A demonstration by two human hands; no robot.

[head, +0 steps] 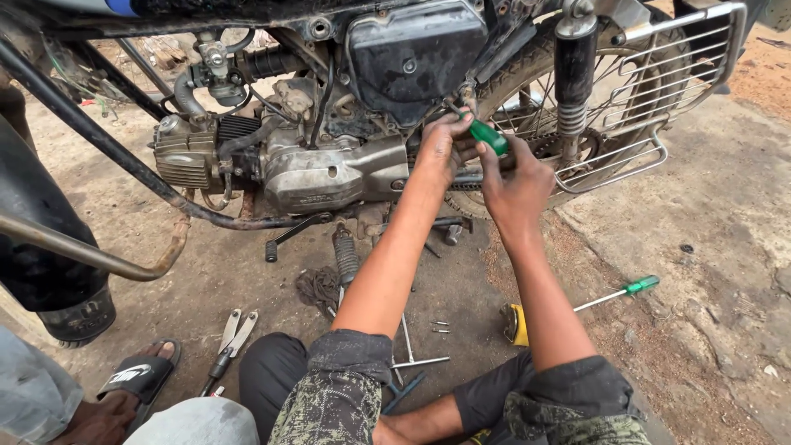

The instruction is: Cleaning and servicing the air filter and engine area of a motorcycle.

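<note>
A motorcycle stands in front of me with its engine (325,169) and black side cover (412,53) facing me. My right hand (515,185) grips the green handle of a screwdriver (488,136) whose shaft points up and left to the frame under the side cover. My left hand (441,148) is beside it, fingers curled round the shaft near the tip. Both arms reach forward over my knees.
On the dirt lie a second green-handled screwdriver (618,292), a yellow-handled tool (515,324), pliers (231,338), a T-shaped wrench (412,350), loose screws (439,327) and a footpeg (346,255). Another person's sandalled foot (136,383) is at lower left. The rear wheel (593,91) is at the right.
</note>
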